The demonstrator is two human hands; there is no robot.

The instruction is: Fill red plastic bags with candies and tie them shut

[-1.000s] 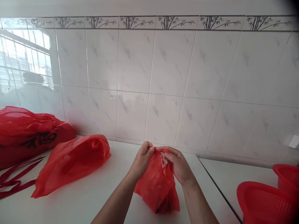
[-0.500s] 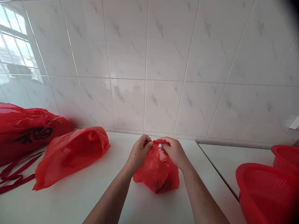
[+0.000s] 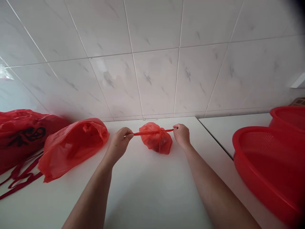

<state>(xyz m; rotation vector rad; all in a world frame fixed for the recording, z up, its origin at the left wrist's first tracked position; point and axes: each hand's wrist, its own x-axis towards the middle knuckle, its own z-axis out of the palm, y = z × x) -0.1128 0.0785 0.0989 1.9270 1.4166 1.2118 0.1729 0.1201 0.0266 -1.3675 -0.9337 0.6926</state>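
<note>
A small bundled red plastic bag (image 3: 156,140) sits on the white table (image 3: 152,190), its top gathered tight. A thin twisted red strip (image 3: 152,133) of the same plastic runs straight across the top of the bag. My left hand (image 3: 118,143) pinches that strip's left end, to the left of the bag. My right hand (image 3: 182,135) holds the other end, to the right of the bag. Neither hand touches the bag's body. What lies inside the bag cannot be seen.
A loose red plastic bag (image 3: 72,148) and a fuller red bag with a black character (image 3: 23,136) lie at left, with red ribbons (image 3: 22,173) beside them. Two red plastic colanders (image 3: 264,165) stand on a second table (image 3: 238,127) at right. Tiled wall (image 3: 152,79) behind.
My hands have moved apart sideways and pulled the bag's top into a taut twisted strip. The bag now looks smaller and rounder, and the view has shifted.
</note>
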